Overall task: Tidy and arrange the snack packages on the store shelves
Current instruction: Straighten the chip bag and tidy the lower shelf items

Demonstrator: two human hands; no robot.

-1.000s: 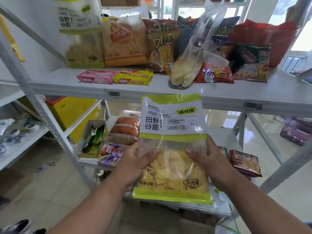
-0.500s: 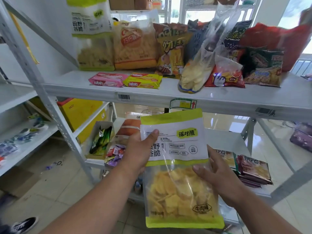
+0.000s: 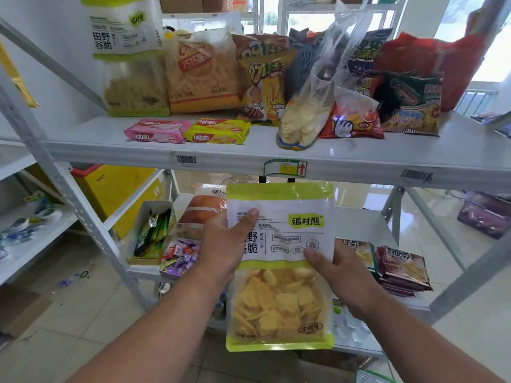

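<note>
Nearest, a person's left hand point(image 3: 224, 250) and right hand point(image 3: 336, 272) hold a green-trimmed chip bag point(image 3: 279, 266) upright in the air, thumbs pinching its front, the other fingers hidden behind. It is not yet shelved. Behind it the lower shelf point(image 3: 359, 225) holds loose packets. Farther up, the upper shelf point(image 3: 249, 153) has a matching bag point(image 3: 130, 56) standing far left; the bags on the right lean untidily, so much seems left.

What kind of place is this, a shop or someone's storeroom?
Most likely a small shop: metal shelves carry barcode labels on their front edge, and packaged snacks stand in rows, such as nabati wafer packs. Both hands hold a green-and-white chip bag.
</note>
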